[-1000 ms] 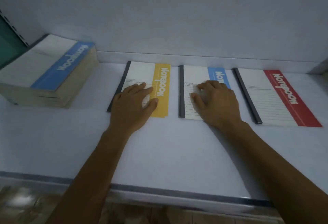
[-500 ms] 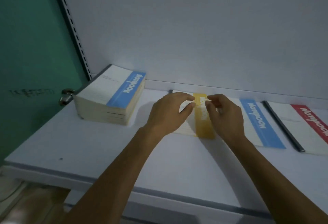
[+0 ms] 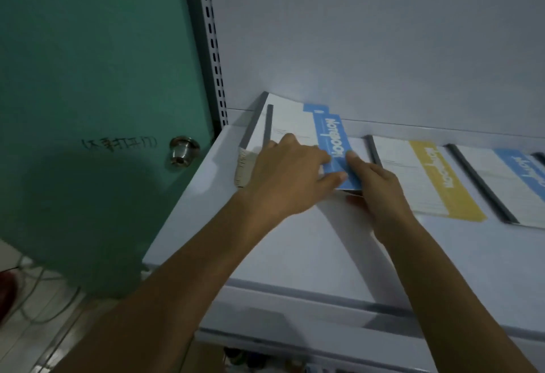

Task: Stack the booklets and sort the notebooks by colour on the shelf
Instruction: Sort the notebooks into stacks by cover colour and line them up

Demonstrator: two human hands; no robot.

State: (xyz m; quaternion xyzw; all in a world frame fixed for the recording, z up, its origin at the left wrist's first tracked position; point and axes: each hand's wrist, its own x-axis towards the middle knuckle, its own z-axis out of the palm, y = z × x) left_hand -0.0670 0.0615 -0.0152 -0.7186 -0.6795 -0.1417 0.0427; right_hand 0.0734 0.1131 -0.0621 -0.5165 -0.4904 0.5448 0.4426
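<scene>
On the white shelf [image 3: 265, 254], at centre frame, the left hand [image 3: 289, 177] lies flat, fingers relaxed, on the top blue-striped notebook [image 3: 333, 139] of a stack [image 3: 244, 166]. The right hand [image 3: 374, 183] pinches that notebook's near right corner. Further right lie a yellow-striped notebook [image 3: 436, 177] and a second blue notebook [image 3: 519, 175].

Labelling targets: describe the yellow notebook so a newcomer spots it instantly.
On the white shelf beside the green door, find the thick stack at its left end. The yellow notebook lies flat just right of it, the only yellow stripe among blue ones.
</scene>
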